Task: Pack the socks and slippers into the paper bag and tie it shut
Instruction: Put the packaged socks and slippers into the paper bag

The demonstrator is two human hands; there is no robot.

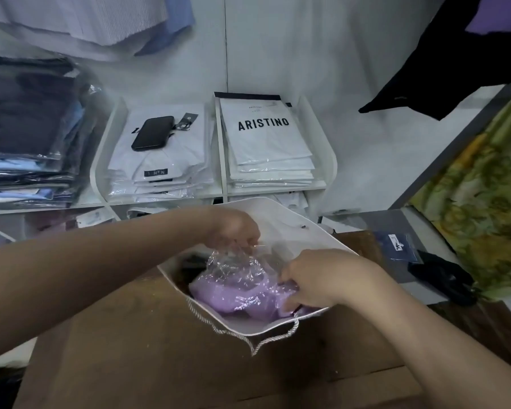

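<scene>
A white paper bag (289, 222) with twisted rope handles (266, 342) stands open on the brown wooden table (130, 349). Inside it lies a lilac item, probably the slippers, wrapped in clear crinkled plastic (233, 287). My left hand (236, 228) pinches the top of that plastic at the bag's far side. My right hand (316, 278) grips the lilac package at its right end, fingers inside the bag. A dark item shows at the bag's left inner corner, mostly hidden. A packet in blue plastic (397, 246) and dark socks (443, 276) lie on the table at the right.
Behind the table, white shelving holds stacks of packaged white shirts (266, 143), with a black phone (152, 132) on the left stack. Packaged dark and blue clothes (30, 128) pile at far left. A green-yellow patterned cloth (484, 208) and a hanging dark garment (443, 66) stand at right.
</scene>
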